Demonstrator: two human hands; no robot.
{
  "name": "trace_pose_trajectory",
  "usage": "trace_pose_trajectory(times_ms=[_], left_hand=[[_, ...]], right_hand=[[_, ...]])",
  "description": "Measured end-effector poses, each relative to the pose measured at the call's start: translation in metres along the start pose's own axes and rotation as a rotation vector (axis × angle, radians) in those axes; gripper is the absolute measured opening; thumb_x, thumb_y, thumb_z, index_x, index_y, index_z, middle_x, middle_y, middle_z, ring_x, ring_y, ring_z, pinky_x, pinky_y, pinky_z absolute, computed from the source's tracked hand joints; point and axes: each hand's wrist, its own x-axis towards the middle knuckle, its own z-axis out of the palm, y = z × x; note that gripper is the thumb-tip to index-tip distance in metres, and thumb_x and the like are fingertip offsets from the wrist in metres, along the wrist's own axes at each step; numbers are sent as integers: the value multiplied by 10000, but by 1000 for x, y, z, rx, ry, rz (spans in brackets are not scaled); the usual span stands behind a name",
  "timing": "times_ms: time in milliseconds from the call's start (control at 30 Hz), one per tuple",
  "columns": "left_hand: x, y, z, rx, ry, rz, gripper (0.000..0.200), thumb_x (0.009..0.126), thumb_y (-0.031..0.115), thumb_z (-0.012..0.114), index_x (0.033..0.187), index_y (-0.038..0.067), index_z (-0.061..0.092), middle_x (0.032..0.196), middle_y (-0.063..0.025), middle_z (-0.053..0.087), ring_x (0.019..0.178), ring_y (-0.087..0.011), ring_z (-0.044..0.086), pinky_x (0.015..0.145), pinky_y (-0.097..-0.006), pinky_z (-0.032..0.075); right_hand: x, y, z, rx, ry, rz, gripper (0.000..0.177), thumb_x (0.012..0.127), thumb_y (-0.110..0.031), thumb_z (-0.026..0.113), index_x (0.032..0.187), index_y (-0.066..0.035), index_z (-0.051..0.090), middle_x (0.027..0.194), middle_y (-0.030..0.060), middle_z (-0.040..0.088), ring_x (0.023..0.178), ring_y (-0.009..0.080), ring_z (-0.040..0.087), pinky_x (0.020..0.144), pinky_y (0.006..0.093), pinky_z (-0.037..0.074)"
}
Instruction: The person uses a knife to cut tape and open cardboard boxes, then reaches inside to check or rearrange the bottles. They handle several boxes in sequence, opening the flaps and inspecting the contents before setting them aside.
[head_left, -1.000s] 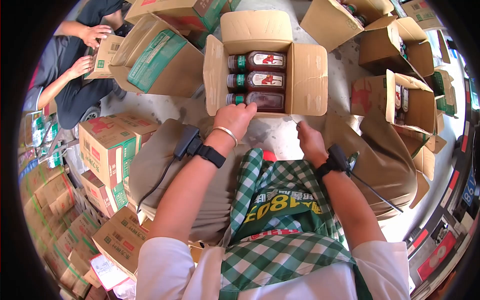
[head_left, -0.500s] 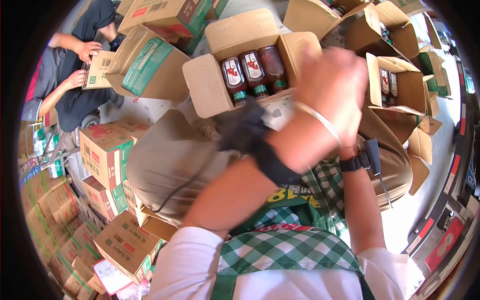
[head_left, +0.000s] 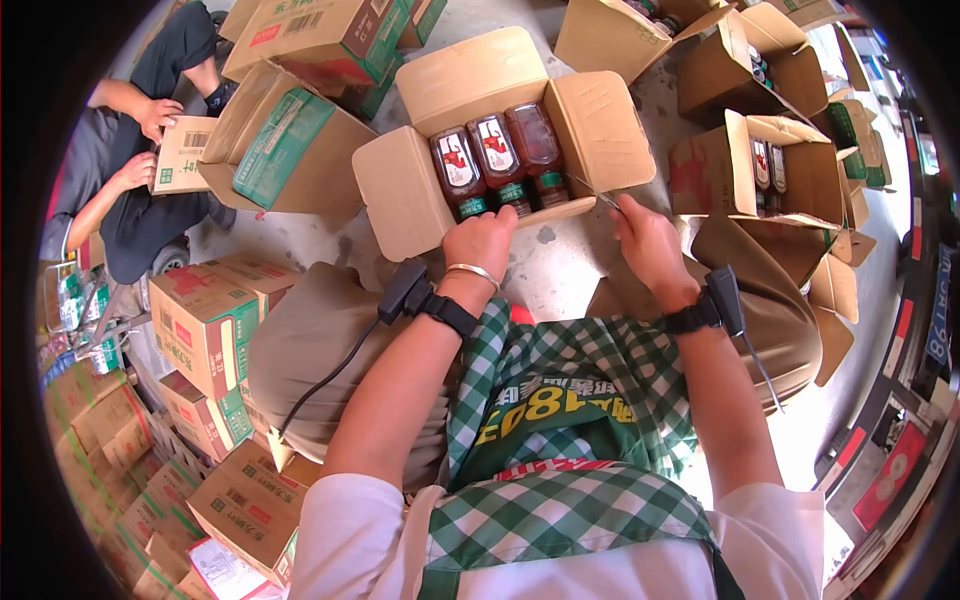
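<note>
An open cardboard box [head_left: 472,55] stands in front of me with its flaps spread, holding several dark bottles; three lie uppermost. My left hand [head_left: 480,245] is closed at the near edge of the box, below the middle bottle [head_left: 494,146]; its fingertips are hidden at the box wall. My right hand [head_left: 648,240] is closed round the near end of a thin metal tool [head_left: 602,197]. The tool points left over the box's near right corner, close to the right bottle [head_left: 538,136].
More open boxes with bottles [head_left: 785,180] stand at the right and top right. Closed cartons [head_left: 205,320] are stacked at the left. At the upper left, another person's hands [head_left: 155,118] hold a small box [head_left: 184,155].
My left hand has moved down and left from the right flap to the box's near edge. The hands are now apart, and the thin tool shows in my right hand.
</note>
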Motion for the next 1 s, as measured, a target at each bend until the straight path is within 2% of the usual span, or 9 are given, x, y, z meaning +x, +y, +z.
trace_pose_trajectory(times_ms=[100,167,267,433,667,767,833,933,1000], left_hand=[[-3,1,3,-13,73,31,81,770,63,508,838,106,512,718,-79,614,710,-291,629,537,-439,484],[-6,-1,4,51,139,72,41,775,129,523,806,131,550,685,-41,601,670,-229,630,507,-367,494],[-10,-1,5,-13,131,73,102,753,67,515,833,124,545,720,-49,607,701,-248,619,534,-390,485],[-17,-1,7,-67,187,107,102,738,83,525,827,122,557,733,-36,608,704,-234,615,540,-373,487],[-18,1,6,-45,278,125,84,723,130,550,805,125,567,756,-9,618,699,-196,613,545,-323,495],[-17,3,2,-32,242,123,96,720,142,556,813,125,574,769,-1,625,711,-183,617,549,-314,498],[-18,2,3,-32,256,139,97,720,147,558,813,125,576,776,-3,630,713,-179,619,554,-311,500],[-19,1,4,-29,290,147,96,720,153,562,810,124,577,788,-6,636,718,-173,622,563,-305,503],[-18,1,5,-31,308,138,94,720,155,564,807,123,577,791,-7,639,720,-170,624,568,-302,505]], right_hand=[[-2,2,6,-40,10,-53,100,904,-181,501,895,-82,491,805,152,613,727,399,575,598,492,446],[0,0,6,-85,23,-62,96,899,-175,506,888,-81,491,802,141,613,729,389,580,595,485,447],[1,-6,-2,-152,26,-94,90,890,-166,516,874,-81,493,791,126,611,736,370,588,594,473,449],[-2,-4,-12,-161,2,-194,79,875,-147,534,854,-82,495,767,121,600,734,350,590,593,464,447],[-4,-10,-12,-162,-3,-101,81,865,-101,544,824,-71,481,749,144,581,719,364,574,579,456,429],[-1,-12,-13,-156,46,-124,80,853,-89,550,828,-65,478,749,144,580,721,366,572,583,448,434],[-3,-3,-17,-166,-13,-172,72,840,-85,560,844,-63,491,752,139,584,727,361,572,589,440,440],[-1,-2,-22,-209,-77,-136,62,832,-84,564,858,-67,511,750,135,583,726,361,572,589,440,441],[2,-8,-23,-181,-59,-169,55,833,-83,563,859,-69,517,749,137,584,721,363,572,586,441,441]])
